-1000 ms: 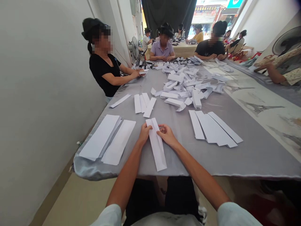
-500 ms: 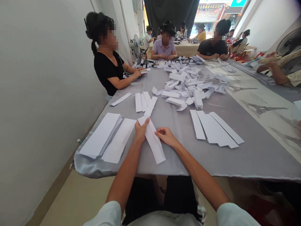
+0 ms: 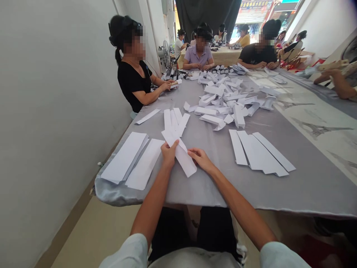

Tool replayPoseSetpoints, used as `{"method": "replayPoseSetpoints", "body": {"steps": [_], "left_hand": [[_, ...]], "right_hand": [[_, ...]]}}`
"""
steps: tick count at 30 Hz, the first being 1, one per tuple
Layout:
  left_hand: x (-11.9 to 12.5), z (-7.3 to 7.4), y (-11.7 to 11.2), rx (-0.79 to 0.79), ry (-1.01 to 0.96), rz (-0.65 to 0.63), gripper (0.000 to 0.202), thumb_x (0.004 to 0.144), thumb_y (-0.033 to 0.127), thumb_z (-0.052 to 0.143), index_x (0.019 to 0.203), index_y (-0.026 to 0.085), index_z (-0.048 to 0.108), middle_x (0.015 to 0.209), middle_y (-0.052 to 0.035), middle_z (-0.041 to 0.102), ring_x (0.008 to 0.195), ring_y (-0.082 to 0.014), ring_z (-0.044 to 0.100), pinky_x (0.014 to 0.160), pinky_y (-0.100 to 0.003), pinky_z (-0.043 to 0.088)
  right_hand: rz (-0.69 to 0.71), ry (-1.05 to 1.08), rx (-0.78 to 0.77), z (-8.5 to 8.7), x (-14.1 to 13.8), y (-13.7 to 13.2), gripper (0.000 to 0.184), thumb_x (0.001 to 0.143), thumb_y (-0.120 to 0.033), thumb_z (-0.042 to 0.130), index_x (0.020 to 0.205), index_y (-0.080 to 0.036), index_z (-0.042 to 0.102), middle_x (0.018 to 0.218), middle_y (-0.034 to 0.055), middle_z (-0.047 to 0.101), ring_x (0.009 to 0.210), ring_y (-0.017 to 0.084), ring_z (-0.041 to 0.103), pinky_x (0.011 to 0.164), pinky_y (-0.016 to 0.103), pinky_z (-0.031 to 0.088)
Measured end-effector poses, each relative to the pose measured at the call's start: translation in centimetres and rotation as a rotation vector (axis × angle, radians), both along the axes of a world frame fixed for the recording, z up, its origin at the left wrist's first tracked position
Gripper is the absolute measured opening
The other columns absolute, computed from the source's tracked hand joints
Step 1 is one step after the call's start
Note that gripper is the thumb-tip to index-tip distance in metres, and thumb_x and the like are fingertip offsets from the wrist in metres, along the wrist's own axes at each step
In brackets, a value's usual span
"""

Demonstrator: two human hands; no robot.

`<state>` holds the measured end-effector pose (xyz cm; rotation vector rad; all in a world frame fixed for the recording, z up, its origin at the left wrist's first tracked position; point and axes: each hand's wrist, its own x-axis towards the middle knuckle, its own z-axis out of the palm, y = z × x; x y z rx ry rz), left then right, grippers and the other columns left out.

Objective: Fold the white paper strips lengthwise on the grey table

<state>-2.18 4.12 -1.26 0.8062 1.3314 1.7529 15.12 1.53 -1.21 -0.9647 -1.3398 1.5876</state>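
Note:
A white folded paper strip (image 3: 186, 163) slants above the grey cloth in front of me. My left hand (image 3: 169, 154) is closed on its left edge, with the thumb pressed on top. At the right edge, my right hand (image 3: 203, 160) pinches the same paper with bent fingers; the fingertips are partly hidden. Just beyond its upper end, several narrow folded strips (image 3: 184, 124) lie overlapping. Left of my left hand rest two stacks of flat white paper, the nearer stack (image 3: 145, 163) and the farther stack (image 3: 125, 154).
A fan of paper strips (image 3: 259, 154) lies to the right. Farther back is a heap of folded white papers (image 3: 220, 96). A person in black (image 3: 134, 82) sits at the table's left side; others sit around the far end. A wall (image 3: 55, 93) runs along the left.
The paper strip has shifted up and away from me, its near end now farther from the table edge. Both hands stay on it. The whole view has swung slightly left.

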Motion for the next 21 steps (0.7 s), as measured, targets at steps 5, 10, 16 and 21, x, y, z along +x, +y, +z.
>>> {"method": "replayPoseSetpoints", "body": {"steps": [5, 10, 16, 21], "left_hand": [[-0.8, -0.5, 0.4, 0.006, 0.163, 0.293, 0.029, 0.074, 0.040, 0.082, 0.083, 0.015, 0.072, 0.086, -0.0063, 0.074, 0.076, -0.0183, 0.066, 0.067, -0.026, 0.049], [-1.0, -0.3, 0.4, -0.028, 0.207, 0.370, 0.026, 0.075, 0.039, 0.080, 0.073, 0.017, 0.066, 0.077, -0.0050, 0.070, 0.072, -0.0186, 0.063, 0.064, -0.027, 0.046], [-1.2, 0.0, 0.2, -0.076, 0.236, 0.433, 0.026, 0.075, 0.038, 0.081, 0.070, 0.017, 0.066, 0.074, -0.0046, 0.069, 0.071, -0.0190, 0.062, 0.063, -0.028, 0.046], [-1.1, 0.1, 0.2, -0.051, 0.188, 0.436, 0.026, 0.075, 0.038, 0.081, 0.075, 0.016, 0.068, 0.079, -0.0065, 0.071, 0.075, -0.0205, 0.065, 0.066, -0.029, 0.049]], "right_hand": [[0.009, -0.007, 0.071, -0.2, 0.2, 0.0, 0.054, 0.079, -0.042, 0.079, 0.129, -0.022, 0.069, 0.103, 0.0040, 0.074, 0.077, 0.017, 0.067, 0.064, 0.027, 0.051], [-0.140, -0.195, 0.231, -0.9, 0.6, 0.1, 0.042, 0.086, -0.034, 0.067, 0.126, -0.021, 0.073, 0.110, 0.0069, 0.076, 0.079, 0.018, 0.066, 0.067, 0.029, 0.051], [-0.224, -0.379, 0.401, 0.1, 1.3, -0.3, 0.039, 0.091, -0.032, 0.058, 0.125, -0.023, 0.077, 0.096, 0.0031, 0.077, 0.059, 0.015, 0.053, 0.061, 0.030, 0.047], [-0.272, -0.292, 0.356, 0.0, 1.0, -0.1, 0.030, 0.089, -0.035, 0.062, 0.112, -0.021, 0.077, 0.109, 0.0057, 0.077, 0.062, 0.015, 0.057, 0.058, 0.028, 0.045]]}}
